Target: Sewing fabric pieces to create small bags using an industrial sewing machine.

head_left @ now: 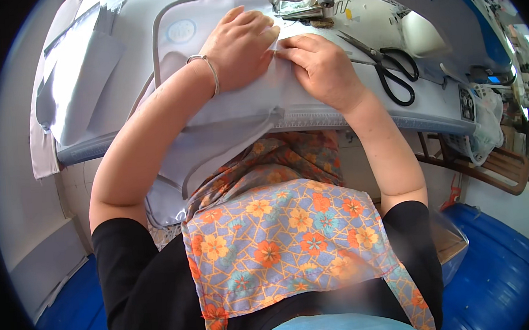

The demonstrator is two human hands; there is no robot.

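A translucent white sheet (pixel 183 54) with grey binding along its edge lies on the sewing table and hangs over the front edge toward my lap. My left hand (pixel 244 48), a bracelet at its wrist, rests on the sheet with fingers curled together, gripping it near its right edge. Close beside it, my right hand (pixel 319 63) pinches the sheet's edge between thumb and forefinger. Both hands are just in front of the sewing machine's needle area (pixel 321 8). The exact fold between the fingertips is partly hidden.
Black-handled scissors (pixel 386 67) lie right of my right hand, under the machine arm (pixel 450 17). A stack of white sheets (pixel 77 80) sits at the left. A ruler strip (pixel 316 117) runs along the table's front edge. A plastic bag (pixel 485 119) hangs at the right.
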